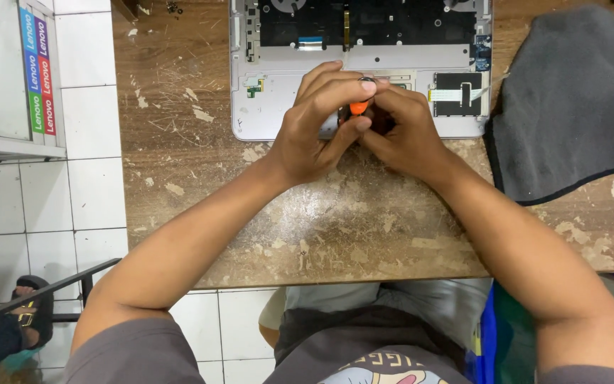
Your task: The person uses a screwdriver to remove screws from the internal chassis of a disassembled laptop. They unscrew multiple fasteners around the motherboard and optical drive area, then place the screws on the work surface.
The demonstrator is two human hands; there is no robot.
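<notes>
An opened silver laptop base (278,117) lies at the far edge of the worn wooden table (335,220), its dark circuit board and flat cables exposed. Both my hands meet over its near edge. My left hand (318,121) pinches the top of a small orange-handled screwdriver (358,107) between thumb and fingers. My right hand (403,131) is closed around the lower part of the same tool, hiding its tip and the spot beneath.
A dark grey cloth (570,99) lies on the table at the right. White floor tiles (87,178) run along the left, with a glass-fronted cabinet (8,78) at the top left. A black stool frame (44,291) stands at the bottom left.
</notes>
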